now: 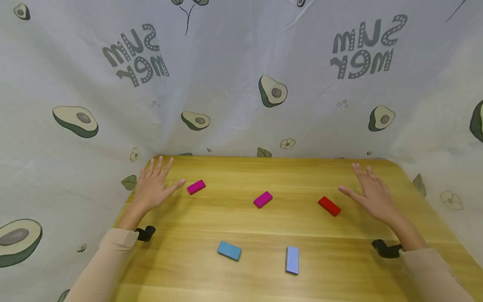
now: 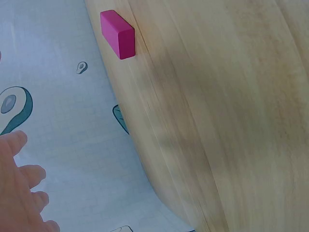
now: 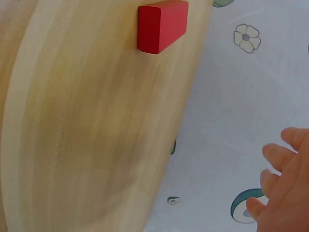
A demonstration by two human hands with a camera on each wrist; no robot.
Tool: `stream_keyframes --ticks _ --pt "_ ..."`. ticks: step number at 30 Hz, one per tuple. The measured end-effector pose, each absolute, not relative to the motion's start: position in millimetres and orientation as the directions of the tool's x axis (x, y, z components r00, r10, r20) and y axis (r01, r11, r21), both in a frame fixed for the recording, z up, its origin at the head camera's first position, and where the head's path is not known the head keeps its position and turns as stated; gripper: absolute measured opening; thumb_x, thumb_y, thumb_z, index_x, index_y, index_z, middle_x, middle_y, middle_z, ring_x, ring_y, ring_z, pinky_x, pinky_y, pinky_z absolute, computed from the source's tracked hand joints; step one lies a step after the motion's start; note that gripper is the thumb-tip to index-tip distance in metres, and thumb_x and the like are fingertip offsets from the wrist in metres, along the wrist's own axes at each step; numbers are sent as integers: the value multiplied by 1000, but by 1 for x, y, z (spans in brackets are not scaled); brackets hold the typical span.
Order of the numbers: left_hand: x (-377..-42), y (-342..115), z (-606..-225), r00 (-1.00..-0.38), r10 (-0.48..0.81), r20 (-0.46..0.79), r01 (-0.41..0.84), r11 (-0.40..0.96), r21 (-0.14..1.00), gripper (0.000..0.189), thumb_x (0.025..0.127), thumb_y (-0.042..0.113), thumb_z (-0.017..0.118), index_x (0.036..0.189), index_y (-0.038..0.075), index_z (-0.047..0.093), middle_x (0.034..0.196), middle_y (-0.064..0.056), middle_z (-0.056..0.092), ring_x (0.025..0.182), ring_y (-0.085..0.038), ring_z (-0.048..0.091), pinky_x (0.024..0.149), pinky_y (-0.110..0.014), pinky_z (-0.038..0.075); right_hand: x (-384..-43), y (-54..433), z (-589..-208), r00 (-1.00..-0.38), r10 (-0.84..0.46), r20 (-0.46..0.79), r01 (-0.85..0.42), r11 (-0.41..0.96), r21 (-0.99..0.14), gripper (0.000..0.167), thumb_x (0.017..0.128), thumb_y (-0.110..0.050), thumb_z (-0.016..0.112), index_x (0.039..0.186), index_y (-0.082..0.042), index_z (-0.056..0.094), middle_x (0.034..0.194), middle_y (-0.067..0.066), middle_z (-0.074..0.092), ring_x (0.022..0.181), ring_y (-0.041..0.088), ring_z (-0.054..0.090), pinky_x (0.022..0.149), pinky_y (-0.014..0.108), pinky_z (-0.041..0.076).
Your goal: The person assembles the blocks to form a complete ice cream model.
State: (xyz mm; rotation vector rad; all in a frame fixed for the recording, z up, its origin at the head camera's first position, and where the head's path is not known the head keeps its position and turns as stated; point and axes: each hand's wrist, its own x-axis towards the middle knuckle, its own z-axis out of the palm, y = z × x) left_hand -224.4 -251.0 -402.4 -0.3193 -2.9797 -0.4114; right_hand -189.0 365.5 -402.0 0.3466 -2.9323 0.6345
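My left hand (image 1: 152, 188) hovers over the table's left side with fingers spread and holds nothing. Just right of its thumb lies a magenta block (image 1: 196, 187), which also shows near the top of the left wrist view. Over the right side my right hand (image 1: 375, 195) is likewise spread out, with nothing in it. A red block (image 1: 329, 206) lies to the left of that hand, below its thumb tip in the head view. Another magenta block (image 1: 263, 199) rests around the middle. Closer to me are a blue block (image 1: 229, 251) and a periwinkle block (image 1: 292, 260).
The blocks all lie apart on a wooden table (image 1: 181, 268) with rounded far corners. A pale curtain (image 1: 234, 84) printed with avocados and lettering hangs behind it and along both sides. Dark wrist camera mounts (image 1: 385, 249) sit at both cuffs.
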Motion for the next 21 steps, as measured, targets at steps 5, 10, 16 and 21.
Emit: stream_keyframes --ticks 5,10,16,21 --pt "-224 -250 -399 -969 202 143 231 944 235 90 96 69 41 161 16 12 164 -20 -1 148 -39 -13 115 -64 -9 -182 365 -402 -965 -202 166 -254 881 -399 89 100 -43 57 159 -2 4 160 30 8 148 41 -8 115 61 -13" --pt "-220 -248 -397 -965 220 140 247 942 229 89 96 69 40 161 13 14 163 -22 2 148 -44 -8 115 -64 -6 -173 365 -404 -963 -217 159 -266 856 -444 88 99 -39 60 160 -7 5 161 27 8 148 46 -3 109 75 -3" --pt "-210 -247 -400 -965 237 115 258 938 233 88 96 70 40 162 17 13 163 -20 1 148 -43 -8 116 -63 -6 -158 362 -403 -963 -238 126 -269 824 -499 88 99 -36 62 161 -12 4 163 24 5 147 48 1 107 77 5" --pt "-203 -246 -402 -960 258 112 277 936 217 86 97 67 43 162 19 14 163 -20 2 148 -42 -7 116 -63 -5 -149 352 -401 -955 -266 132 -294 777 -557 87 99 -32 64 161 -11 6 163 23 7 147 47 0 109 75 3"
